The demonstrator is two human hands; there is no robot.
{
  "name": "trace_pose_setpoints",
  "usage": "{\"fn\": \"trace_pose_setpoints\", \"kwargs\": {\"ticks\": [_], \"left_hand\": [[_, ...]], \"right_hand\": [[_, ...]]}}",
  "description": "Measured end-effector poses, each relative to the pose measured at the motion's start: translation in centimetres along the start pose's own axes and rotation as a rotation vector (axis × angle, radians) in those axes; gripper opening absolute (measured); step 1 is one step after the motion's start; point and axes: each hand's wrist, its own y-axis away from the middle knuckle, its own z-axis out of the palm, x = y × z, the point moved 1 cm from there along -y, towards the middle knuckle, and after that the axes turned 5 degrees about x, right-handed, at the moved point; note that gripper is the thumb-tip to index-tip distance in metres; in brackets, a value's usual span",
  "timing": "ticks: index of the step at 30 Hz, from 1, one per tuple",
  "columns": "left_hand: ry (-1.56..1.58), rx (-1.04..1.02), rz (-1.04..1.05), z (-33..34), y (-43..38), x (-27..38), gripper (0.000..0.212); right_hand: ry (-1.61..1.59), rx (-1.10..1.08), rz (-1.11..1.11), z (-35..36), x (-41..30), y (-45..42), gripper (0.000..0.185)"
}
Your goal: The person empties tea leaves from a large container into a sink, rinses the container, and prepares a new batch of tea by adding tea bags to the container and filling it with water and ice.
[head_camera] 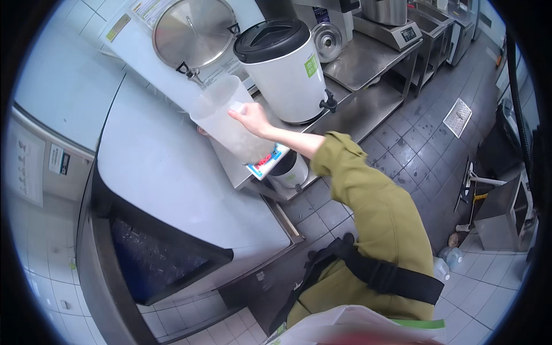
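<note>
My right hand [254, 120], at the end of an olive sleeve [379, 202], grips the handle of a large translucent plastic pitcher [246, 138]. The pitcher leans to the upper left, and its lower part looks cloudy; what it contains is unclear. Beneath its base shows a blue and white printed panel [267, 166] at the end of a steel table [235, 172]. A small skin-toned patch at the pitcher's left edge may be fingertips of my left hand [201, 130]; the rest of that hand is hidden. Just right of the pitcher stands a white insulated drink dispenser [280, 82] with a black lid and tap.
A white appliance [172, 172] with an open bin front fills the left. Behind the pitcher are a round steel lid [194, 32] and a small tap [189, 73]. Another dispenser [289, 170] sits on the lower shelf. Dark floor tiles hold a drain cover [458, 117].
</note>
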Motion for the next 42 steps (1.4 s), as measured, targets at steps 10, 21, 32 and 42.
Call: {"fn": "trace_pose_setpoints", "kwargs": {"ticks": [10, 21, 32, 42], "left_hand": [[0.385, -0.59, -0.711, 22.2, 23.1, -0.2, 0.027], [0.683, -0.172, -0.534, 38.8, -4.0, 6.0, 0.017], [0.771, 0.324, -0.408, 40.1, -23.7, 9.3, 0.018], [0.822, 0.003, -0.625, 43.2, -27.7, 10.1, 0.053]], "right_hand": [[0.218, -0.065, 0.629, -30.2, -14.7, 3.4, 0.019], [0.396, 0.489, 0.268, -38.0, -6.6, -7.4, 0.022], [0.351, 0.644, -0.036, -37.1, 12.7, -19.8, 0.017], [0.284, 0.565, 0.002, -37.7, 14.7, -21.6, 0.026]]}}
